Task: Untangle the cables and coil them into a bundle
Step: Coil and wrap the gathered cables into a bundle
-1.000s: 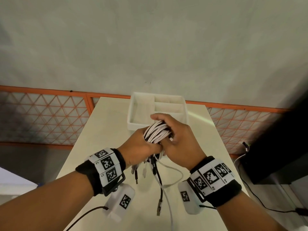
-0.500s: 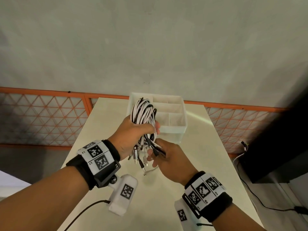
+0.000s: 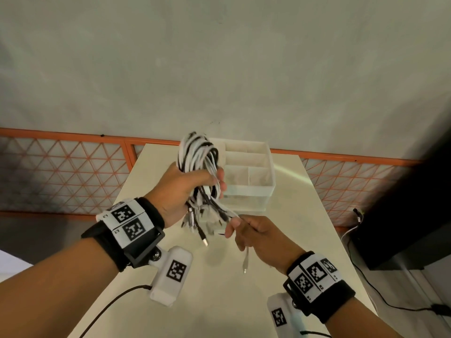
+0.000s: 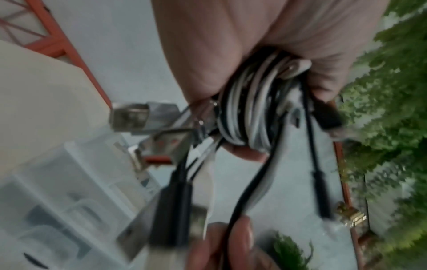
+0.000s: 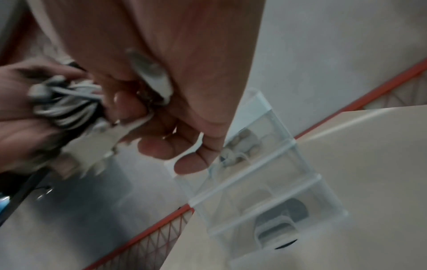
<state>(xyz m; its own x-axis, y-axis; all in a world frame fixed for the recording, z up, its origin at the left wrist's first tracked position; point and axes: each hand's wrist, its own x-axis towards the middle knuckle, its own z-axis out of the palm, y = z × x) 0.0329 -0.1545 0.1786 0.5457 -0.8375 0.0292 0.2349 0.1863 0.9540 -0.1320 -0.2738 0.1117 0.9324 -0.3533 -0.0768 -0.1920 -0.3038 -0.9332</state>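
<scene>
I am gripping the coiled cables [image 3: 199, 164] in my left hand [image 3: 180, 191], fingers wrapped round their middle, raised above the table [image 3: 280, 240]. My right hand [image 3: 251, 234] is pinching a few loose tails just below, a white plug [image 3: 245, 263] dangling from it. The divided organiser box [image 3: 249, 176] is sitting behind. If I am tugging too hard, the loops could be sliding out of my left fist and knotting again.
</scene>
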